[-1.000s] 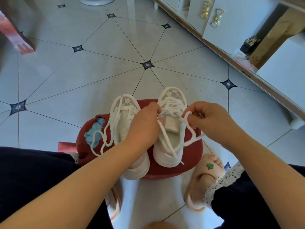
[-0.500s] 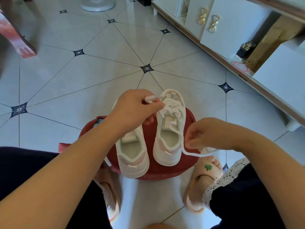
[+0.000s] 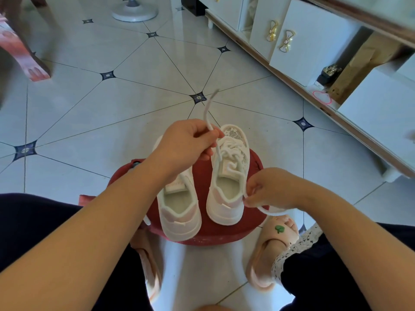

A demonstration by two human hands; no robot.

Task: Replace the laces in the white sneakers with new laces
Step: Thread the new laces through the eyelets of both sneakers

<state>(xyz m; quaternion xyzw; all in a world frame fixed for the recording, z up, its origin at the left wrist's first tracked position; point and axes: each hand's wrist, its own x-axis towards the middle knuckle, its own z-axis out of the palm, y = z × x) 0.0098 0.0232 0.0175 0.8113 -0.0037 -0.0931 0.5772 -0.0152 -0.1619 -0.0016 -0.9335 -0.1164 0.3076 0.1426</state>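
The left hand [image 3: 187, 145] has its fingers [image 3: 212, 134] curled tight, pinching one end of the white lace [image 3: 207, 111]. The loose tip sticks up past those fingers, away from the person. The right hand [image 3: 270, 187] has curled fingers [image 3: 249, 198] too, pinching the other end. That end loops out just behind them, toward the person.

A second ago both hands were close together over one shoe, with lace loops between them. Now they have pulled far apart. The left fingers went up and forward, and the right fingers came back and down.

The right shoe [image 3: 226, 198] sits between the two sets of fingers, and its lace crosses look bunched near the toe. The left shoe [image 3: 179, 212] lies under the left wrist, partly hidden. Both shoes stand on a red stool [image 3: 202, 232] below the hands.

I think this pull is making the lace snug in the right shoe. Next would come tying it. I cannot tell how much lacing the left shoe has.
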